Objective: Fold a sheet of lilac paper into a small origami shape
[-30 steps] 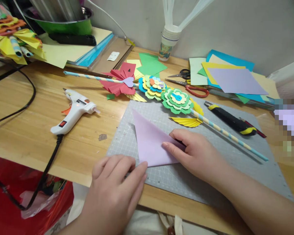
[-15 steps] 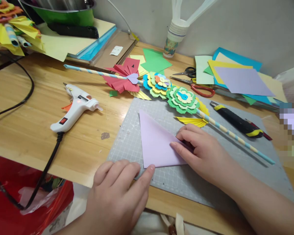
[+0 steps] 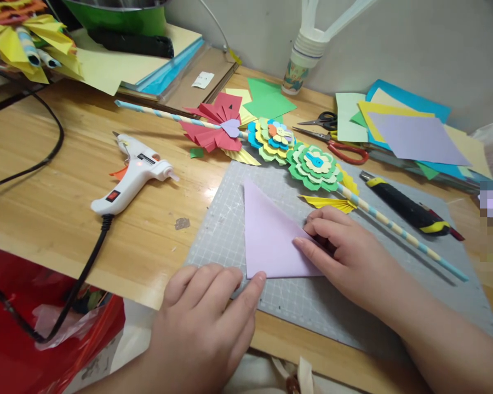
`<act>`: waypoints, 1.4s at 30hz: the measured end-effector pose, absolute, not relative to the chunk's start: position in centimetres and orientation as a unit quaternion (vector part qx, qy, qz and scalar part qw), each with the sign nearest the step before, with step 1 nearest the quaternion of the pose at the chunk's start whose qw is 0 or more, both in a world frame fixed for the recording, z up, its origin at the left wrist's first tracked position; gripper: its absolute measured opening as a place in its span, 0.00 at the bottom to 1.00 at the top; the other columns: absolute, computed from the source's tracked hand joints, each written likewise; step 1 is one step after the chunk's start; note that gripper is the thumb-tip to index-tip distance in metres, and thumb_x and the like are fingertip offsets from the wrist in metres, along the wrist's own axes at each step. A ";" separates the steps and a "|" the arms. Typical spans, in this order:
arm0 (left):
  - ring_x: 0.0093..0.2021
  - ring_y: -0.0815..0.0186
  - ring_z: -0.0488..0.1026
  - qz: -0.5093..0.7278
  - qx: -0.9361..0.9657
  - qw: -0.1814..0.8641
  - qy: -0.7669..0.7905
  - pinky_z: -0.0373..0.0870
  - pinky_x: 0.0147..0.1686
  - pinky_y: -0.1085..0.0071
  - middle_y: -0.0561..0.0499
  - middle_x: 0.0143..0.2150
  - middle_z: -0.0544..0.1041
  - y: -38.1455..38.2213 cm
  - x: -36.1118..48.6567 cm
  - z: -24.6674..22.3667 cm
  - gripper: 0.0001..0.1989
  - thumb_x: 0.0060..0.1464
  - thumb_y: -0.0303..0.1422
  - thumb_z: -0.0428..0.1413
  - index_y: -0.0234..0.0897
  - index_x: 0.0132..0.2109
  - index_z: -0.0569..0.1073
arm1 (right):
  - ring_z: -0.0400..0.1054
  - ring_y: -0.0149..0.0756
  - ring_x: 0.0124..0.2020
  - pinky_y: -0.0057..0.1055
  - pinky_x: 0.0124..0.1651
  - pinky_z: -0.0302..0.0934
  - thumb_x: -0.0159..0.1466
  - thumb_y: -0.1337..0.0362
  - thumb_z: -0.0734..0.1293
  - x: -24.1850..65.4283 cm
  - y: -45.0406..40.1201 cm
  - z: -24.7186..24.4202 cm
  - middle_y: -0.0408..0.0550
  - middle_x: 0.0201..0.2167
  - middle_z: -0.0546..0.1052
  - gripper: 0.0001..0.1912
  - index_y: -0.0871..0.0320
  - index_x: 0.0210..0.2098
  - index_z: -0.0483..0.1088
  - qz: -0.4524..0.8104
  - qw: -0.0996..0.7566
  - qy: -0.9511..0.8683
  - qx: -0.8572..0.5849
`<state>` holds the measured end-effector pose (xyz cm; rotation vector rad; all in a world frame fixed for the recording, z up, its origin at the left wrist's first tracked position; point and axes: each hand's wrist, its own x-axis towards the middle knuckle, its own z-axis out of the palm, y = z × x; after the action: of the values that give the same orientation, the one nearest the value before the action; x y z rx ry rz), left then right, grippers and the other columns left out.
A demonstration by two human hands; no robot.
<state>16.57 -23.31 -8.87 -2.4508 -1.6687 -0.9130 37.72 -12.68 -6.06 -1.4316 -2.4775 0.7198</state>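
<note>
A sheet of light purple paper (image 3: 277, 241), folded into a triangle, lies on the grey cutting mat (image 3: 304, 303). My right hand (image 3: 340, 251) pinches its right corner, thumb on top and curled fingers at the slanted edge. At the lower left corner, the thumb of my left hand (image 3: 213, 317) presses the bottom edge down. The other left fingers are bent, their tips partly hidden. Just beyond the paper lies a striped paper stick (image 3: 394, 227) decorated with a green layered paper flower (image 3: 314, 164), a multicoloured one (image 3: 271, 139) and a red pleated bow (image 3: 213, 126).
A white glue gun (image 3: 135, 175) lies at left, its black cord trailing off the table. A utility knife (image 3: 406, 205) and scissors (image 3: 345, 150) lie at right. Behind are stacked coloured papers (image 3: 419, 137), paper cups (image 3: 302, 63) and a green bowl (image 3: 119, 19).
The whole view has shifted slightly, so things appear a little further right. Both hands keep their places on the purple paper.
</note>
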 end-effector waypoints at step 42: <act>0.41 0.64 0.73 -0.312 -0.782 0.039 -0.538 0.59 0.43 0.62 0.56 0.45 0.82 -23.5 16.7 -9.4 0.11 0.59 0.31 0.55 0.38 0.47 0.78 | 0.62 0.37 0.32 0.36 0.34 0.58 0.66 0.63 0.62 37.7 -12.4 -6.2 0.47 0.32 0.66 0.13 0.55 0.24 0.61 0.244 0.089 -0.839 -0.478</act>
<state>16.70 -23.46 -9.45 -2.3992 -1.6485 -0.9578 37.71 -12.44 -6.16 -1.4221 -2.4973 0.7254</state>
